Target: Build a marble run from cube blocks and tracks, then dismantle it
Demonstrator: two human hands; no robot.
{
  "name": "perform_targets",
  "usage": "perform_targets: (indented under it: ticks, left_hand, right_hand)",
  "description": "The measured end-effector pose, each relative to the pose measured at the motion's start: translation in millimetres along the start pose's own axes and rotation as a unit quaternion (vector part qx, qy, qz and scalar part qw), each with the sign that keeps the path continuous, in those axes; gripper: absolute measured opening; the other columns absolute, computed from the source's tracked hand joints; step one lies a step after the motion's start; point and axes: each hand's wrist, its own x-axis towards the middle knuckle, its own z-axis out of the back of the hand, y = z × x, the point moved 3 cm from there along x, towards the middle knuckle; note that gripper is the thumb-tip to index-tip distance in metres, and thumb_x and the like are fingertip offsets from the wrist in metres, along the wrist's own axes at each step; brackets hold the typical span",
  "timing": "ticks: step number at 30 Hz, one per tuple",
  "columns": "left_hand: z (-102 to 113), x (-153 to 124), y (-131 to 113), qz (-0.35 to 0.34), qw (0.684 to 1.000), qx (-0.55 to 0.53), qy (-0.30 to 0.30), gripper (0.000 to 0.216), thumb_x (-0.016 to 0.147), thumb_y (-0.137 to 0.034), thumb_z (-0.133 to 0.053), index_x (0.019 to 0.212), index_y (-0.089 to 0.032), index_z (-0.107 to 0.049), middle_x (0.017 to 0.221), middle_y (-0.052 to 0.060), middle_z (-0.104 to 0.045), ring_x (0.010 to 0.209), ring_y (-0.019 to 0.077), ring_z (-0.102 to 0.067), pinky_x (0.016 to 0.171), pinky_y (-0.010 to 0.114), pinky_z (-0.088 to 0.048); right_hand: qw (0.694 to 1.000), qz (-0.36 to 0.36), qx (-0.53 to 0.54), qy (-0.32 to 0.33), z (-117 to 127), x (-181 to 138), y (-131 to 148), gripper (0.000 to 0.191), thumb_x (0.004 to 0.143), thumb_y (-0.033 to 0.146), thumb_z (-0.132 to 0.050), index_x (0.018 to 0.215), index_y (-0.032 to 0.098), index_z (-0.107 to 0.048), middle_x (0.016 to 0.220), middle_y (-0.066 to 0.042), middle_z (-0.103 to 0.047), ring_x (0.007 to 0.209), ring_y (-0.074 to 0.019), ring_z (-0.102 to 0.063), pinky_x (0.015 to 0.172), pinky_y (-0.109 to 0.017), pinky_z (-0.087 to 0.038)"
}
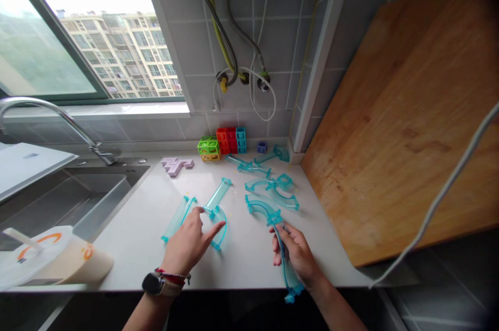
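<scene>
My right hand [294,250] grips a translucent blue track piece [286,268] near the counter's front edge. Its upper end meets a curved track piece [263,205] at a connector. My left hand [191,240] hovers over or touches a curved track piece [223,227], thumb and fingers apart; contact is unclear. A straight track piece [219,193] rises just beyond those fingers. Another straight track piece [177,222] lies to the left, partly hidden by the hand. Further curved track pieces [286,198] and a straight track piece [237,161] lie toward the back right.
Red cube blocks [226,140], green blocks [208,145] and a small purple cube [262,147] stand by the wall. A lilac stepped piece [176,166] lies left of them. The sink [134,175], a drink cup [78,258] and a leaning wooden board [409,128] flank the counter.
</scene>
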Motion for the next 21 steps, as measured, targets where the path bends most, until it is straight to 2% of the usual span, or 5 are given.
perform_targets:
  ticks: [6, 10, 14, 17, 21]
  left_hand:
    - [-20.9, -11.7, -9.4, -0.003, 0.996, 0.068, 0.054, 0.052, 0.091, -0.071, -0.049, 0.106, -0.022, -0.057, 0.109, 0.013, -0.074, 0.103, 0.0339, -0.071, 0.072, 0.038, -0.05]
    - [-23.5, -22.8, 10.5, 0.007, 0.996, 0.058, 0.062, 0.05, 0.092, -0.068, -0.05, 0.113, -0.023, -0.059, 0.113, 0.012, -0.072, 0.105, 0.0319, -0.071, 0.077, 0.039, -0.053]
    - [-6.4, -33.2, 14.8, -0.029, 0.997, 0.037, -0.061, 0.074, 0.086, -0.067, -0.062, 0.143, -0.022, -0.048, 0.142, 0.02, -0.057, 0.119, 0.0401, -0.066, 0.087, 0.051, -0.057]
    - [13.0, -43.9, -17.2, -0.166, 0.968, -0.063, -0.179, 0.081, 0.089, -0.06, -0.066, 0.155, -0.025, -0.035, 0.159, 0.02, -0.04, 0.126, 0.0373, -0.062, 0.096, 0.052, -0.057]
    - [21.5, -28.6, -79.2, -0.304, 0.938, -0.129, -0.106, 0.065, 0.098, -0.044, -0.063, 0.155, -0.029, -0.036, 0.15, 0.014, -0.055, 0.126, 0.0289, -0.064, 0.098, 0.045, -0.057]
  right_hand:
    - [0.999, 0.032, -0.003, -0.031, 2.9, -0.6, 2.6, 0.045, 0.089, 0.065, -0.068, 0.089, 0.021, -0.057, 0.047, 0.009, -0.052, 0.032, -0.0097, -0.049, 0.037, -0.021, -0.046]
    - [0.999, 0.031, 0.021, -0.034, -0.4, -2.0, 6.5, 0.045, 0.087, 0.063, -0.072, 0.087, 0.021, -0.057, 0.056, 0.009, -0.055, 0.034, -0.008, -0.051, 0.039, -0.022, -0.051]
    - [0.998, 0.028, 0.056, -0.027, -2.0, -1.8, 7.3, 0.046, 0.086, 0.064, -0.072, 0.084, 0.02, -0.06, 0.05, 0.01, -0.049, 0.032, -0.0083, -0.049, 0.039, -0.023, -0.05]
    - [0.996, 0.028, 0.087, 0.001, -1.1, -1.2, 5.8, 0.046, 0.085, 0.063, -0.073, 0.08, 0.019, -0.062, 0.045, 0.01, -0.045, 0.032, -0.008, -0.046, 0.04, -0.023, -0.05]
    - [0.993, 0.029, 0.116, 0.014, 2.6, 0.0, 4.2, 0.045, 0.084, 0.063, -0.073, 0.08, 0.019, -0.063, 0.043, 0.01, -0.045, 0.03, -0.0059, -0.038, 0.036, -0.021, -0.046]
